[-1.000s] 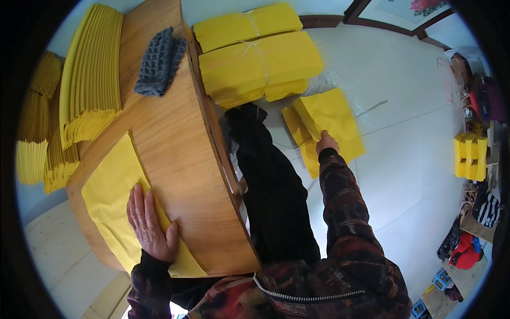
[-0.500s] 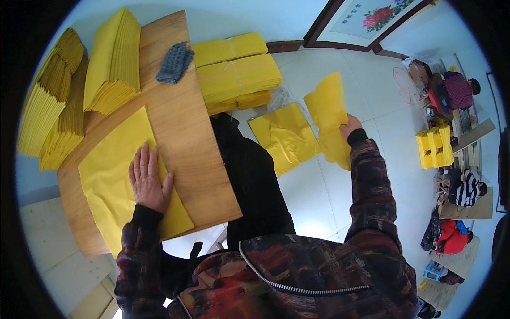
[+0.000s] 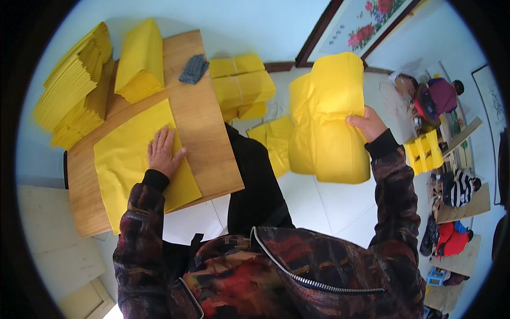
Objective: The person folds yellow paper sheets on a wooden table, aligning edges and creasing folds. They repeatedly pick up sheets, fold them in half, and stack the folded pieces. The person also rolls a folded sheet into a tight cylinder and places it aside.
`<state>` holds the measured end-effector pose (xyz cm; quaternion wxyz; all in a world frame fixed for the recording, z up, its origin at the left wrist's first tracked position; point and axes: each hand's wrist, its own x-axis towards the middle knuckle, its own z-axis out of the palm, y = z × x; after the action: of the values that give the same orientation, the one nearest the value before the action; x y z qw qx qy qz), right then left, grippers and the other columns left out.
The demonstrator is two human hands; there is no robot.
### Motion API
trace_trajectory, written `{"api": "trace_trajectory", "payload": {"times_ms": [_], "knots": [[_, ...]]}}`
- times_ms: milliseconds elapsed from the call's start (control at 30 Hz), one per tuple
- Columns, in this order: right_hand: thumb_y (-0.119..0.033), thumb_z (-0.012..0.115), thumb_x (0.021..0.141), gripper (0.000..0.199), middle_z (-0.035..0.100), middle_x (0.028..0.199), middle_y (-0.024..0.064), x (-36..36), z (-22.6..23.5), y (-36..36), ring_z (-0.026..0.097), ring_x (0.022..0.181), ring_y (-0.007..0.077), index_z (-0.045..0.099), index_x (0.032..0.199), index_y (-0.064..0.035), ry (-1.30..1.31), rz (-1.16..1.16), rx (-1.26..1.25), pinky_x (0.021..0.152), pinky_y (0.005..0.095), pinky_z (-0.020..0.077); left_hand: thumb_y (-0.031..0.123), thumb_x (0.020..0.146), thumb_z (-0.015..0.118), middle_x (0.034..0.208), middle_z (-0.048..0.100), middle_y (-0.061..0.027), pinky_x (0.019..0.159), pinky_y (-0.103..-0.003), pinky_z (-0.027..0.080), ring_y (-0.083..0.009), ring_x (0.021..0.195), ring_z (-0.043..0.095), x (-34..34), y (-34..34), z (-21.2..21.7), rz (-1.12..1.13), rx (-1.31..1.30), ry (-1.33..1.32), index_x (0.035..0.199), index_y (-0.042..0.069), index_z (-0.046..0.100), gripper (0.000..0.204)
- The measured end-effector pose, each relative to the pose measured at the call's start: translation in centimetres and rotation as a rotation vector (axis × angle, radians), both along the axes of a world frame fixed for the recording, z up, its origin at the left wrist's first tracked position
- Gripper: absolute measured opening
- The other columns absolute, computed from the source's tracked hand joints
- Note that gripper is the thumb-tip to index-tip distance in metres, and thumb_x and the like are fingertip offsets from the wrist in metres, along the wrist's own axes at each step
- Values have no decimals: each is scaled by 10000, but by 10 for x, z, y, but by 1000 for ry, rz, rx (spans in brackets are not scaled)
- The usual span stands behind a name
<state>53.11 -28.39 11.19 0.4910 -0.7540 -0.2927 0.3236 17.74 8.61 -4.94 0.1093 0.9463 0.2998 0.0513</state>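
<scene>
My left hand (image 3: 163, 152) lies flat, fingers stretched out, on a yellow paper sheet (image 3: 127, 143) spread over the wooden table. Out to the right, my right hand (image 3: 367, 124) pinches the right edge of another yellow paper sheet (image 3: 340, 95), thumb on top. That sheet hangs in the air, creased and curved across its middle; whether it is one layer or more I cannot tell. Partly covered by it, a lower yellow sheet (image 3: 271, 139) lies beside my leg.
On the wooden table (image 3: 207, 154) stand tall yellow paper stacks (image 3: 141, 61) and a dark grey cloth (image 3: 194, 69). Tied yellow bundles (image 3: 241, 85) are piled past its right edge. Further right are more yellow bundles (image 3: 424, 152) and several people seated at tables.
My right hand has raised the yellow sheet and moved it slightly right, turning its broad face into view. My left hand stays flat on the table sheet. The whole view has shifted a little.
</scene>
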Motion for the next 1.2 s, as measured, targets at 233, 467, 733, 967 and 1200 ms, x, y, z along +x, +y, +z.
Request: {"api": "trace_trajectory", "payload": {"times_ms": [233,467,733,967,1200], "knots": [[-60,526,837,337,625,1086,78,-106,110,82,588,969,145,546,1159,36,-99,345,120,853,291,464,437,914,527,1429,350,-230,1096,-403,255,-348,1331,331,-23,2,40,-183,-267,-584,1386,5,344,666],[-79,554,807,416,597,1160,92,-222,153,174,563,1050,178,511,1203,43,-88,617,318,920,307,428,494,935,477,1474,314,-114,1078,-331,286,-224,1344,306,-68,-21,79,-34,-1340,-1007,1458,27,203,752],[-65,547,812,449,588,1191,128,-294,180,201,567,1077,217,482,1237,63,139,952,444,945,329,423,264,855,663,1319,504,-106,998,-345,426,-211,1182,521,-199,-64,113,-213,-1519,-1676,1378,19,349,657],[-2,525,856,348,606,1157,111,-363,116,275,595,1032,193,529,1201,43,409,1118,309,909,314,467,146,849,661,1224,565,-100,928,-341,480,-212,1078,587,-331,-84,80,286,-1254,-1805,1320,7,411,551],[-9,545,862,307,633,1113,105,-384,74,304,622,975,180,564,1164,41,581,1119,229,874,299,499,102,852,649,1228,568,-98,935,-344,472,-215,1078,586,-368,-84,60,422,-1173,-1818,1303,12,429,510]]}}
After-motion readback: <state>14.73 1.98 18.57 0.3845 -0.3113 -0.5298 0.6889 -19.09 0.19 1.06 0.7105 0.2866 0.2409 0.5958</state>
